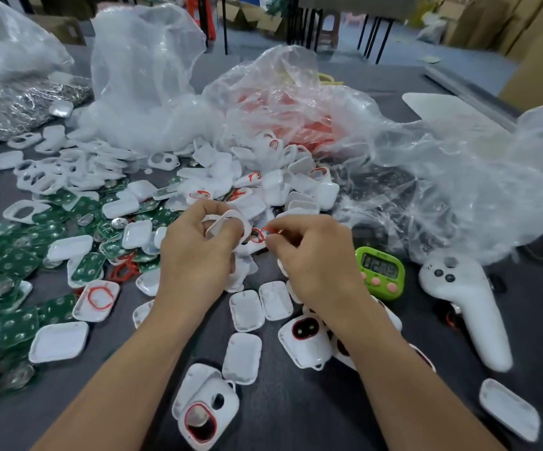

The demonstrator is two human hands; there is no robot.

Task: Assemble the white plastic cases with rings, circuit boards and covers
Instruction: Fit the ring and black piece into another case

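My left hand grips a white plastic case frame at the table's middle, thumb and fingers curled round it. Just to its right, my right hand pinches a thin red ring between its fingertips, close to the frame. Green circuit boards lie heaped at the left. White covers lie loose in front of my hands, and one cover with a red ring in it sits left of my left wrist. Assembled cases lie under my right forearm, another near the front edge.
Crumpled clear plastic bags crowd the back and right of the grey table; one holds red rings. A green timer and a white controller lie at the right. A bag of metal parts sits back left.
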